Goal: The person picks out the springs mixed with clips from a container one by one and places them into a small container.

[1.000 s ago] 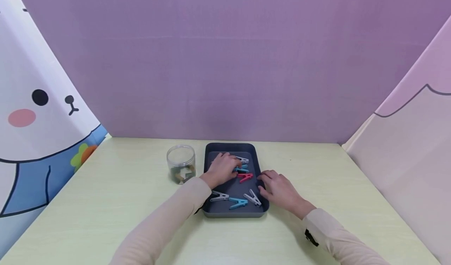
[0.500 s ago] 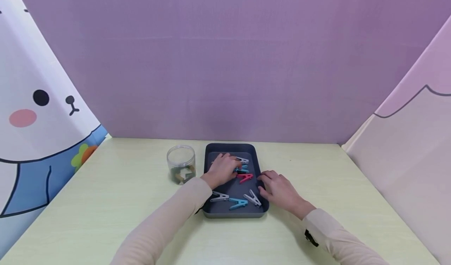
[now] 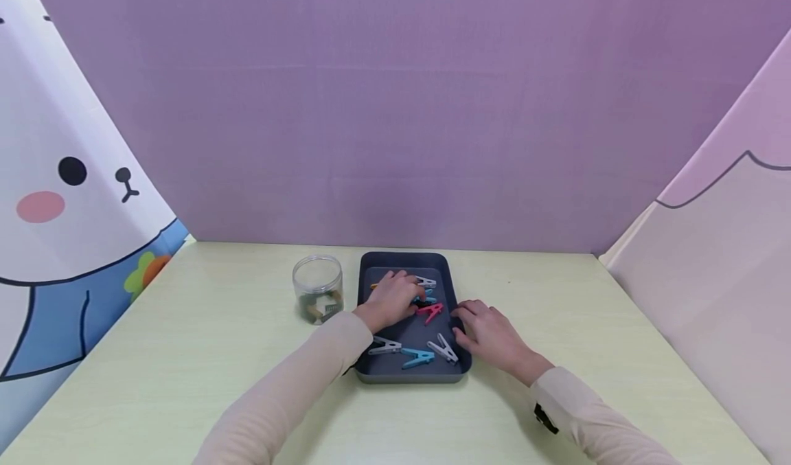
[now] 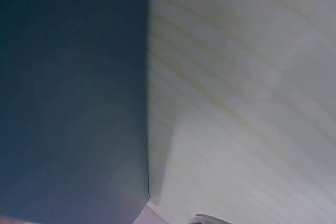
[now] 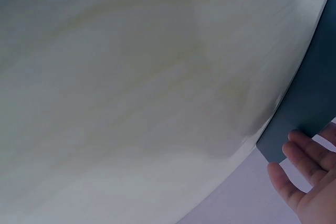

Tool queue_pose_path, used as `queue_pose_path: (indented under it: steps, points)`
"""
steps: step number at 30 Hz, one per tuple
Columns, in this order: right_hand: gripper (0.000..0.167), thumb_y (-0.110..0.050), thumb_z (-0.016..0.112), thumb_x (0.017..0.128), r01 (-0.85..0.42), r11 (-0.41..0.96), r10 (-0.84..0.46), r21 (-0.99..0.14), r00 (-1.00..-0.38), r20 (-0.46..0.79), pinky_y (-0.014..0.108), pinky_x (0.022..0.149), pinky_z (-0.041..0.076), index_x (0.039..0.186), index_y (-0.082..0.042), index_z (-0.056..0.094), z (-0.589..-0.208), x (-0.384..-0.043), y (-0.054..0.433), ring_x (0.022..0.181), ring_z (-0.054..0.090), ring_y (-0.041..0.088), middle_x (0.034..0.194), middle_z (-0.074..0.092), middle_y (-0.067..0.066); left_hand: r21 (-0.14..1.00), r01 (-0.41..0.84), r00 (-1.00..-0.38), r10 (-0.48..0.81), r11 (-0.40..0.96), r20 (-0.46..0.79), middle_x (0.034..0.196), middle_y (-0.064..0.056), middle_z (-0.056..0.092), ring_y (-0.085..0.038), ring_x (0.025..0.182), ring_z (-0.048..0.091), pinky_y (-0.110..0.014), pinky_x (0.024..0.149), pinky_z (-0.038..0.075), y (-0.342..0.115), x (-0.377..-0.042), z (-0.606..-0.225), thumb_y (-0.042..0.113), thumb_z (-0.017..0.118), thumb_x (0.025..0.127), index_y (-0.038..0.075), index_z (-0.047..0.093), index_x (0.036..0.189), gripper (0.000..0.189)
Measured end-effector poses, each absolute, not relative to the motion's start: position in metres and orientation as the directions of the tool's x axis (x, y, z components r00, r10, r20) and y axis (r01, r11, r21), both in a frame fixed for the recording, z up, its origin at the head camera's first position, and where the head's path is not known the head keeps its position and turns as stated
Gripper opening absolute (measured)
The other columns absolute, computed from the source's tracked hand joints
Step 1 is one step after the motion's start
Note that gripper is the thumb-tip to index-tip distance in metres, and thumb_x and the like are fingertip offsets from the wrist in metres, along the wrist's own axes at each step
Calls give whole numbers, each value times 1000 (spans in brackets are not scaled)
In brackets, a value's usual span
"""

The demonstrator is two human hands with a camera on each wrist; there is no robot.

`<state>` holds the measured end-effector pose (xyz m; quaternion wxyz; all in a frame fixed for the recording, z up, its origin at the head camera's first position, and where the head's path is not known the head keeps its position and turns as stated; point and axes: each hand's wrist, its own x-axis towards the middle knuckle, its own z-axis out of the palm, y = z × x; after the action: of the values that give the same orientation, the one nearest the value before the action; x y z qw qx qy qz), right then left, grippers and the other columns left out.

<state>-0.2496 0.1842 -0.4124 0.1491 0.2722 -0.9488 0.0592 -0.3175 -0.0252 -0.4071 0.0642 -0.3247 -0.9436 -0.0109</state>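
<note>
A dark grey tray (image 3: 403,377) holds several plastic clothes pegs. My left hand (image 3: 391,301) is inside it, fingers bent down, pinching a small black ridged piece (image 3: 425,303) between thumb and fingers. Right against that piece lies a red peg (image 3: 430,312); a blue peg (image 3: 430,299) and a white peg (image 3: 426,281) sit just beyond. Nearer the front are a blue peg (image 3: 418,357), a white peg (image 3: 443,348) and another white peg (image 3: 386,345). My right hand (image 3: 491,334) rests with loose fingers at the tray's right rim; its fingertips (image 5: 294,148) meet the outer wall.
A clear round jar (image 3: 318,290) with small dark, brown and white things in it stands left of the tray. The pale wooden table (image 3: 544,286) ends at a purple cloth backdrop (image 3: 395,176). Printed cloth panels hang at both sides.
My left hand has shifted slightly right and toward me with the black piece. The red peg has turned a little, and some orange shows left of the hand. My right hand stays put.
</note>
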Motion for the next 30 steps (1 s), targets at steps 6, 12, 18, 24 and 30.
queue_pose_path:
  steps: [6,12,18,24,30]
  points:
    - [29,-29,62,83,-537,843,-504,-21,-803,317,38,79,49,104,-9,64,-413,-250,185,102,55,19,110,60,6,-11,629,-769,623,778,144,105,6,62,-15,96,52,-36,86,41,-25,-316,-406,29,67,82,27,69,100,18]
    - [28,-28,63,82,-543,840,-509,-16,-797,326,38,78,49,103,-9,64,-413,-250,185,102,55,19,110,61,6,16,642,-759,634,766,149,103,5,61,-15,95,51,-38,89,42,-25,-316,-407,28,69,80,24,69,96,16]
    - [28,-28,63,82,-545,838,-511,-16,-796,325,38,78,49,103,-9,64,-413,-251,185,102,55,20,109,61,6,41,652,-755,643,757,131,103,5,63,-16,99,52,-43,95,40,-24,-318,-408,25,70,79,23,68,95,16]
    - [28,-28,63,83,-540,841,-506,-22,-802,319,39,79,49,104,-9,64,-413,-251,184,103,55,20,110,61,7,48,654,-754,645,755,123,101,6,64,-16,99,53,-44,95,40,-23,-319,-409,25,70,79,23,67,94,16]
    - [28,-28,61,83,-542,840,-509,-16,-799,319,39,79,49,104,-9,64,-413,-251,185,102,55,20,109,61,6,32,650,-756,642,759,126,96,8,64,-14,92,52,-39,88,42,-22,-320,-411,27,69,80,24,65,90,11]
